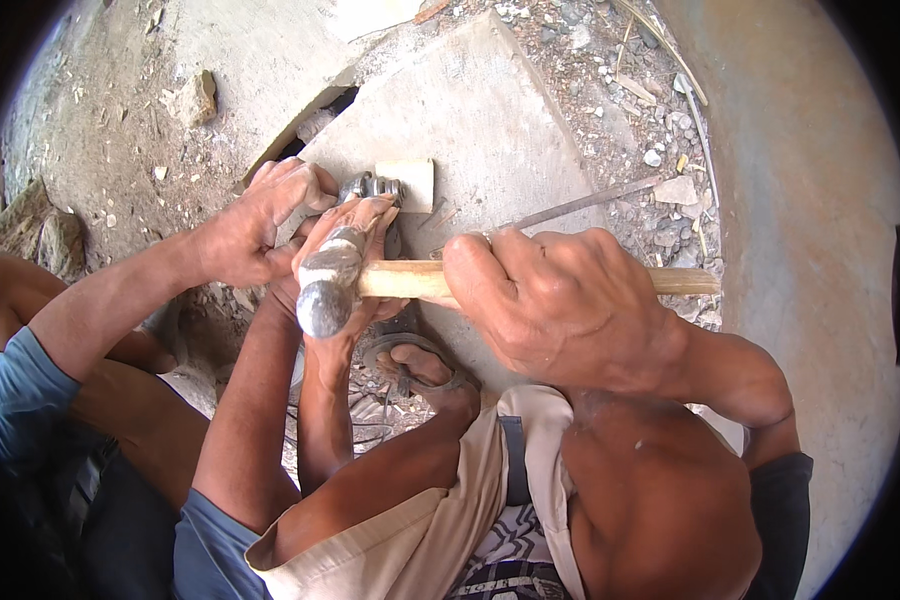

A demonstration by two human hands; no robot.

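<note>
A person's right hand (570, 300) grips the wooden handle of a ball-peen hammer (400, 280), its steel head pointing left above the left hand (375, 222). The left hand's fingers lie against a dark metal piece (355, 186) on a concrete slab (490, 110), at centre-left; the hammer covers much of that hand, so whether it is clasped cannot be told. From the left, a co-worker's hand (275, 205) reaches beside the metal piece. Just right of the piece sits a pale flat block (420, 178); farther right lies a narrow bar (590, 202).
</note>
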